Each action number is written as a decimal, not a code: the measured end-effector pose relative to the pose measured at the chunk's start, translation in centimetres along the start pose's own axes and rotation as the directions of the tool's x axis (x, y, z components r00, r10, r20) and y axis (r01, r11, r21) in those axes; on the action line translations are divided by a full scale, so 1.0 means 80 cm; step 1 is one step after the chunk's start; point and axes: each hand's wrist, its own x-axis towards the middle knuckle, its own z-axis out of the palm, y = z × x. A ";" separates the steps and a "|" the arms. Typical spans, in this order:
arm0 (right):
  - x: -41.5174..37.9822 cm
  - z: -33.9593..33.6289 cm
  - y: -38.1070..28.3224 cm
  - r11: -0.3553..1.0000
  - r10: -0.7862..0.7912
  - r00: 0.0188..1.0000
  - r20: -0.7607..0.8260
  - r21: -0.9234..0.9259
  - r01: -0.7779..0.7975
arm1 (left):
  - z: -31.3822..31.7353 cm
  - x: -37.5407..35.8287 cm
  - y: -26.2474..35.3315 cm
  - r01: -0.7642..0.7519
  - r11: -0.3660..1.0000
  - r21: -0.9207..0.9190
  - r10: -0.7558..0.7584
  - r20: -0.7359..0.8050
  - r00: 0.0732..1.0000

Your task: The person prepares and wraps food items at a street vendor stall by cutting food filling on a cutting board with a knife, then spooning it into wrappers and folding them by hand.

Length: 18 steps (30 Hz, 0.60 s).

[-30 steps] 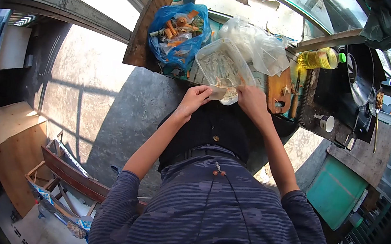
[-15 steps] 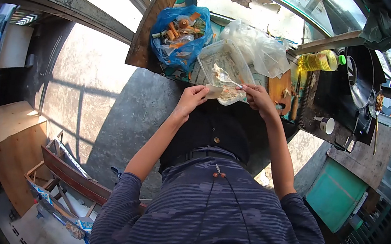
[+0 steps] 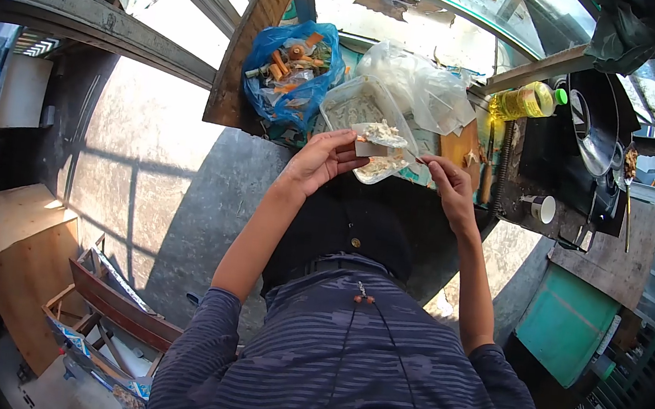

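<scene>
Currently, left hand (image 3: 320,159) pinches pale sheet (image 3: 371,151), right hand (image 3: 451,186) grips utensil (image 3: 419,159); whitish food (image 3: 384,133) between, over tub (image 3: 338,112).

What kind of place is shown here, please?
Probably a small home kitchen or food stall: there is a bottle of yellow oil, a plastic tub with pale food mixture, and a blue bag of vegetable scraps.

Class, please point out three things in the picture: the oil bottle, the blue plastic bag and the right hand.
Oil bottle (image 3: 523,103): head view, on its yellow middle.
Blue plastic bag (image 3: 255,76): head view, on its left side.
Right hand (image 3: 454,188): head view, on its middle.
</scene>
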 end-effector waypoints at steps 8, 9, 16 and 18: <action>-0.010 0.010 0.041 0.986 -0.153 0.982 -0.111 -0.077 0.145 | 0.006 0.004 0.009 0.095 0.980 -0.173 -0.105 -0.047 0.993; -0.010 0.009 0.036 0.982 -0.170 0.980 -0.108 -0.105 0.159 | 0.002 0.006 0.007 0.088 0.982 -0.168 -0.100 -0.063 0.993; -0.007 -0.013 0.045 0.952 -0.193 0.959 -0.209 -0.276 0.132 | -0.028 0.008 0.007 0.002 0.983 -0.182 -0.022 -0.105 0.994; -0.004 -0.014 0.048 0.896 -0.242 0.938 -0.247 -0.427 0.119 | -0.036 0.001 0.013 -0.084 0.994 -0.077 0.070 -0.171 0.983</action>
